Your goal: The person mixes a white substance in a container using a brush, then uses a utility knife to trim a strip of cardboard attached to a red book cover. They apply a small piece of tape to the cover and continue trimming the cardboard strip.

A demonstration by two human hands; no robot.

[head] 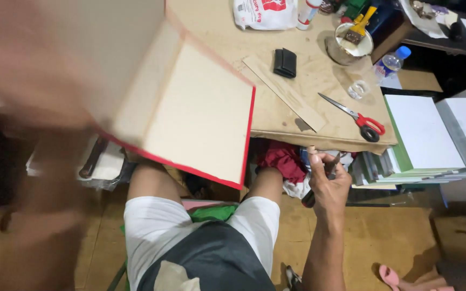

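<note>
A brown tabletop (319, 75) fills the top; the blurry left hand (33, 70) lifts a red-edged board (190, 113) beside it; right hand (327, 183) below the scissors (360, 118), fingers (319, 161) curled round a dark tool (309, 198).

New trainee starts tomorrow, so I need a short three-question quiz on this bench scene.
1. True or false: the scissors on the table have red handles.
2. Which thing lies nearest the black wallet? A) the long card strip B) the water bottle C) the pink slipper
3. Fill in: the right hand grips a dark ____-shaped tool, and the blurred left hand holds up the red-edged board.

Key: 1 true; 2 A; 3 stick.
</note>
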